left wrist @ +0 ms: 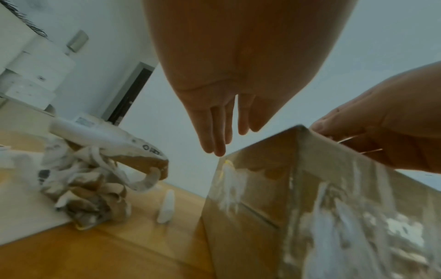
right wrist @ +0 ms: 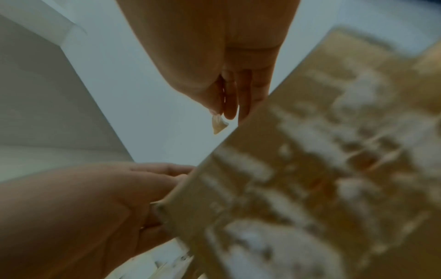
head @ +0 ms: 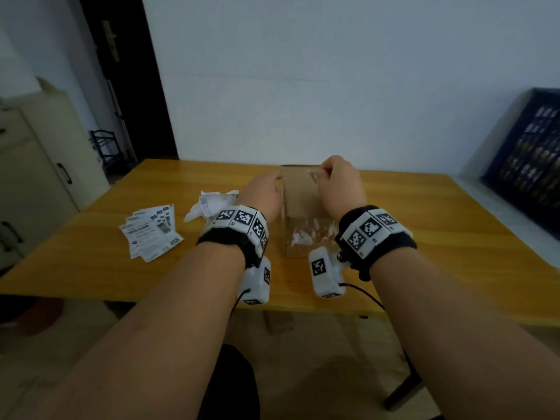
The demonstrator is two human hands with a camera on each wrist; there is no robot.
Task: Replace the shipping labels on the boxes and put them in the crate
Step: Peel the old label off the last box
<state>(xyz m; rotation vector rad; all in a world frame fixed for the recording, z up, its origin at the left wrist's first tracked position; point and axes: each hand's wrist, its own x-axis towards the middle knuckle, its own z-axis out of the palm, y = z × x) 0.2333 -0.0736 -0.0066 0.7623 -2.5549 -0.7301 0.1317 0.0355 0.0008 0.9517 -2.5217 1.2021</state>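
A tall cardboard box (head: 300,201) stands on the wooden table (head: 424,225), with white label residue on its near face (left wrist: 334,217). My left hand (head: 271,181) rests straight fingers (left wrist: 218,139) against the box's upper left edge. At the top right edge, my right hand (head: 322,174) pinches a small translucent scrap of old label (right wrist: 218,124) between thumb and fingers, just off the box (right wrist: 310,169). A fan of fresh shipping labels (head: 151,233) lies on the table to the left. The dark blue crate (head: 527,165) stands at the far right.
A crumpled heap of peeled labels (head: 212,204) lies just left of my left wrist, also close in the left wrist view (left wrist: 90,179). A beige cabinet (head: 36,165) and a dark doorway (head: 127,86) are at the left. A white wall is behind the table.
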